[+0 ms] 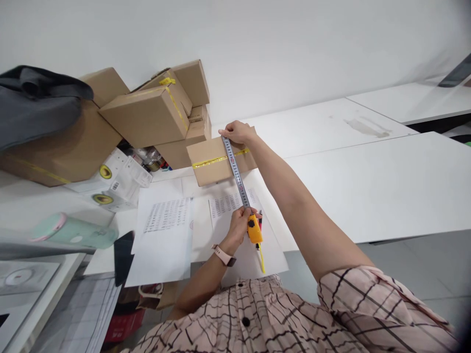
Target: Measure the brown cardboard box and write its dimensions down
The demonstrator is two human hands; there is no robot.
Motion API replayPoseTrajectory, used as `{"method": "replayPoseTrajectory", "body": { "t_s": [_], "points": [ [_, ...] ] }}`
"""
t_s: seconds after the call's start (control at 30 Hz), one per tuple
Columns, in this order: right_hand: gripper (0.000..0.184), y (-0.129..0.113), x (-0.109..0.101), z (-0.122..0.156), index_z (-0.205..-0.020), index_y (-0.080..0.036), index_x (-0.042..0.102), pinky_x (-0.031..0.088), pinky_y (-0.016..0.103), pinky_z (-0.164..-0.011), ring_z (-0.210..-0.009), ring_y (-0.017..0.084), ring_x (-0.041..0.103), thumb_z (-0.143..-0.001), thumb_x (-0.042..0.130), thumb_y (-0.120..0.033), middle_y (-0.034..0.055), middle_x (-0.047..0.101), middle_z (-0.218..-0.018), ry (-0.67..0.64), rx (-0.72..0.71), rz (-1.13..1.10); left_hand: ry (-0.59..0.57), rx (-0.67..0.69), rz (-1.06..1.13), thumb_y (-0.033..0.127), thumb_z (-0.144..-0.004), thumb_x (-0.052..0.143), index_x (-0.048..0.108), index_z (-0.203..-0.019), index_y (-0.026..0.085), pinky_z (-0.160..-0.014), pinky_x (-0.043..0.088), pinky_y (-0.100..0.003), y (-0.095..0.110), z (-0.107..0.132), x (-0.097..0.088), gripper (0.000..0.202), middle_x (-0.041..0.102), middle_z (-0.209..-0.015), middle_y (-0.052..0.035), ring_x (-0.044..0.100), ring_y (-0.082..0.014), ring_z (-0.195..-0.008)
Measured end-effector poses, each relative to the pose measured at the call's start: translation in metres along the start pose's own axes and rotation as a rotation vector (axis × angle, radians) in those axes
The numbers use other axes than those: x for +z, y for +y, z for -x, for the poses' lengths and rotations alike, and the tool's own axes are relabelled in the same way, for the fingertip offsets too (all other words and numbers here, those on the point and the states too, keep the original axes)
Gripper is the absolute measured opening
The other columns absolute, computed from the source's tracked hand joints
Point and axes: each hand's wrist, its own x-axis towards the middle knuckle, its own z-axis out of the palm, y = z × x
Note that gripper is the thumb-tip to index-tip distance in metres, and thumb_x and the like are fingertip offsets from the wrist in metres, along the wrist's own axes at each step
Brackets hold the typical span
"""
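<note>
A small brown cardboard box (209, 164) sealed with yellow tape lies on the white table (368, 191). A metal measuring tape blade (236, 171) is stretched across its top. My right hand (237, 132) pinches the tape's far end at the box's back edge. My left hand (241, 225), with a watch on the wrist, grips the yellow tape measure case (254, 229) near the table's front, over printed sheets of paper (167, 230).
A pile of larger cardboard boxes (147, 115) stands at the back left, with a dark bag (33, 105) on top. White product boxes (117, 181) and a mint green bottle (75, 233) lie at the left. A second table (415, 100) is at the far right.
</note>
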Motion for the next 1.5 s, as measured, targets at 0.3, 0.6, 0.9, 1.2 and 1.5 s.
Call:
{"method": "replayPoseTrajectory", "body": {
  "t_s": [0.3, 0.6, 0.9, 1.2, 1.5],
  "points": [
    [0.054, -0.001, 0.001, 0.008, -0.077, -0.023, 0.065, 0.037, 0.047, -0.099, -0.097, 0.032, 0.061, -0.09, 0.047, -0.072, 0.0089, 0.071, -0.083, 0.009, -0.049, 0.014, 0.005, 0.297, -0.267, 0.061, -0.092, 0.053, 0.066, -0.089, 0.018, -0.06, 0.047, -0.027, 0.01, 0.04, -0.054, 0.045, 0.07, -0.076, -0.0067, 0.062, -0.0169, -0.062],
    [0.059, 0.001, 0.022, 0.07, -0.103, -0.019, 0.074, 0.032, 0.046, -0.098, -0.109, 0.033, 0.053, -0.095, 0.043, -0.069, 0.0142, 0.072, -0.105, 0.166, -0.162, 0.132, 0.347, 0.457, -1.686, 0.018, -0.101, 0.037, 0.067, -0.108, 0.019, -0.062, 0.039, -0.03, 0.061, 0.055, -0.164, 0.03, 0.07, -0.092, -0.0117, 0.062, -0.0264, -0.103],
    [0.06, 0.039, 0.074, 0.109, -0.133, -0.021, 0.066, 0.033, 0.044, -0.1, -0.125, 0.033, 0.047, -0.099, 0.038, -0.063, 0.0134, 0.06, -0.142, 0.114, -0.33, 0.189, 0.077, 0.343, -1.908, 0.005, -0.097, 0.037, 0.061, -0.107, 0.02, -0.069, 0.041, -0.032, 0.053, 0.038, -0.187, 0.03, 0.07, -0.101, -0.0117, 0.057, -0.0279, -0.108],
    [0.063, 0.074, 0.047, 0.105, -0.129, -0.02, 0.068, 0.039, 0.047, -0.103, -0.121, 0.032, 0.054, -0.1, 0.032, -0.063, 0.0145, 0.068, -0.131, 0.231, -0.227, 0.041, 0.058, 0.297, -1.911, 0.006, -0.094, 0.044, 0.06, -0.099, 0.02, -0.069, 0.038, -0.031, 0.063, 0.021, -0.188, 0.022, 0.071, -0.099, -0.0107, 0.057, -0.0281, -0.106],
    [0.098, 0.043, -0.002, 0.224, -0.099, -0.027, 0.077, 0.054, 0.038, -0.062, -0.074, 0.025, 0.069, -0.076, 0.013, -0.097, 0.0109, 0.072, -0.078, 0.136, 0.079, -0.678, -0.13, 0.331, -1.525, 0.03, -0.101, 0.035, 0.065, -0.086, 0.022, -0.068, 0.04, -0.03, 0.064, 0.039, -0.158, 0.035, 0.066, -0.083, -0.0043, 0.06, -0.0209, -0.074]
  ]
}}
